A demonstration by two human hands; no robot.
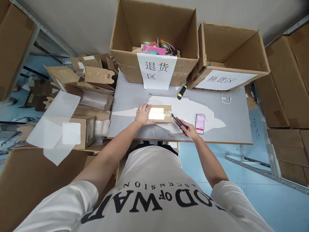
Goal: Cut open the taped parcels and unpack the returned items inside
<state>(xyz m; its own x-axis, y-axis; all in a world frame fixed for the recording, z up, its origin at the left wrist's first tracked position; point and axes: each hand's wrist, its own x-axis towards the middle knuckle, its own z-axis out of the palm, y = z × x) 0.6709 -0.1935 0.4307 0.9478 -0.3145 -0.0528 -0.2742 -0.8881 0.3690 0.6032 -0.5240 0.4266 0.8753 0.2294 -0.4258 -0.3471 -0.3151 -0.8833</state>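
Observation:
A small cardboard box point(167, 119) with a white label and shiny clear tape lies on the table in front of me. My left hand point(143, 115) grips its left end, thumb at the near side and fingers over the far edge. In my right hand point(189, 130) is a black and red utility knife point(178, 121), held at a slant. Its tip meets the taped right end of the box; whether the blade is cutting in is too small to tell. A phone point(200, 124) with a lit screen lies just right of my right hand.
Two large open cartons stand at the back, a left one point(125, 66) with colourful packages inside and a right one point(238, 66). A yellow and black tool point(182, 92) and a white cable point(226, 98) lie before them. Opened boxes point(98, 75) crowd the left side.

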